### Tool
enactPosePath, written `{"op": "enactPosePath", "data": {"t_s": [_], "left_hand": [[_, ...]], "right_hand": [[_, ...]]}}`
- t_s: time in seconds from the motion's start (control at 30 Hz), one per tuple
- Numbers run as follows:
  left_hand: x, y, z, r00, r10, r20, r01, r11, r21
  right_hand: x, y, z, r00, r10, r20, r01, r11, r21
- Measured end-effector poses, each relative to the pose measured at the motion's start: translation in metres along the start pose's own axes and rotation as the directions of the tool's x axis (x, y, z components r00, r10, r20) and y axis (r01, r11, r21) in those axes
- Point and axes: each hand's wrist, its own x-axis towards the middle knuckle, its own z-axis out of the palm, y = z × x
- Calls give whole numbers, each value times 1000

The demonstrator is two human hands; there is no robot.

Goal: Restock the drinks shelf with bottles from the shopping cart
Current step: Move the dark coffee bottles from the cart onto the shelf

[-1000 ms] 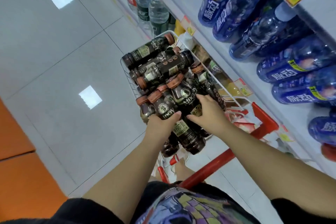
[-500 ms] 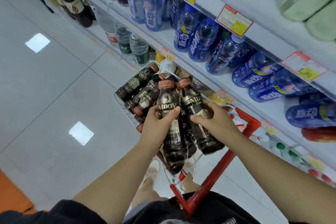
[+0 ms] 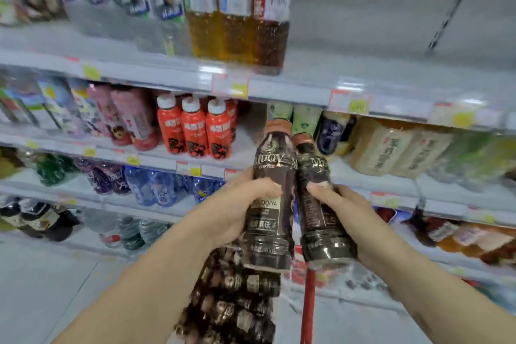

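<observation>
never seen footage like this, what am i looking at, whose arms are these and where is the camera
There is no machine here: these are a person's two bare arms. The picture comes from one wide-angle camera worn on their head, looking forward and down. The left hand grips one dark coffee bottle and the right hand grips a second coffee bottle, both roughly upright, side by side. Below them is the shopping cart, holding more coffee bottles. Behind stand store shelves of drinks, such as red bottles with white caps.
</observation>
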Motion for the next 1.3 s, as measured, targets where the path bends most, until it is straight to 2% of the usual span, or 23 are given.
{"op": "enactPosePath", "data": {"t_s": [0.07,0.17,0.3,0.37,0.47,0.57,0.7,0.8,1.03,1.23,1.3], "left_hand": [[-3,35,15,992,64,110,-73,994,81],[-3,78,39,963,137,233,-169,978,122],[12,116,73,960,177,218,-207,971,124],[27,127,89,973,162,166,-181,977,111],[55,140,115,990,65,125,-69,997,35],[83,147,144,990,-9,139,20,997,-74],[124,151,180,995,-41,92,56,985,-163],[154,155,200,998,-44,50,54,973,-224],[227,166,247,998,7,-57,-25,949,-313],[270,167,260,990,45,-135,-88,939,-332],[277,167,263,988,44,-145,-90,941,-325]], "right_hand": [[-18,-23,-16,1000,-21,20,19,994,107],[-40,-54,-43,995,-99,4,97,980,176],[-54,-91,-73,969,-242,-56,248,945,211],[-51,-107,-89,960,-269,-76,280,929,244],[-34,-127,-117,965,-240,-110,263,909,323],[-6,-139,-153,955,-216,-202,283,870,404],[40,-155,-210,923,-204,-326,339,831,441],[73,-168,-248,889,-221,-402,383,841,383],[160,-195,-327,790,-364,-494,460,884,83],[208,-199,-357,653,-619,-436,616,769,-170],[219,-196,-362,639,-651,-410,639,746,-187]]}}
